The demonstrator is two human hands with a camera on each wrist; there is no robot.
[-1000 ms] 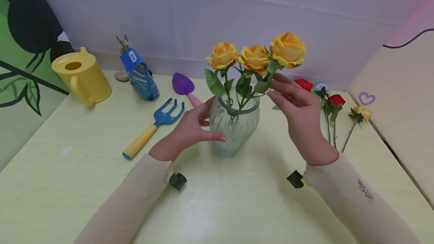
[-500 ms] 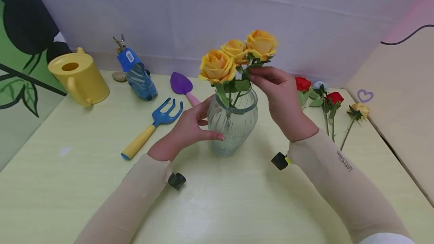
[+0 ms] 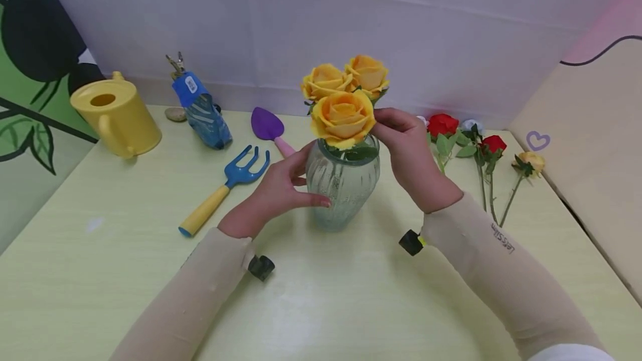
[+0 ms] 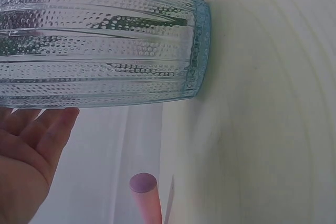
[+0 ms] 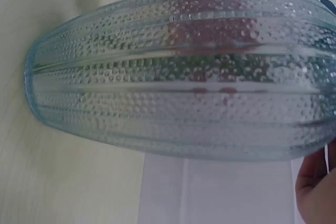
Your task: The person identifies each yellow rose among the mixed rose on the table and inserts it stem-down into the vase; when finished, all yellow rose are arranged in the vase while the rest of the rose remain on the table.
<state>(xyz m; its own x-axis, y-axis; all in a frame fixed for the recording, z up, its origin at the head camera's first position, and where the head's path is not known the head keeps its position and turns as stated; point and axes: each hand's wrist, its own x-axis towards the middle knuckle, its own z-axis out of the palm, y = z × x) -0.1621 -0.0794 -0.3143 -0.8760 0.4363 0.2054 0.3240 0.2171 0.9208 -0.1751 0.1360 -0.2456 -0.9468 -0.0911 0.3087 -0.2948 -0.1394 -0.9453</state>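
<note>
Left fingers holding a ribbed bluish glass vase, right fingers beside yellow-orange ruffled roses, tips hidden, grip unclear

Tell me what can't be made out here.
- Head: tips of the right hand, hidden behind the front rose; its grip can't be told.
- Head: fingertips of the left hand, behind the vase.
- Left wrist: rest of the pink handle, cut off by the bottom edge.
- Right wrist: the vase's mouth, cut off by the right edge.
</note>
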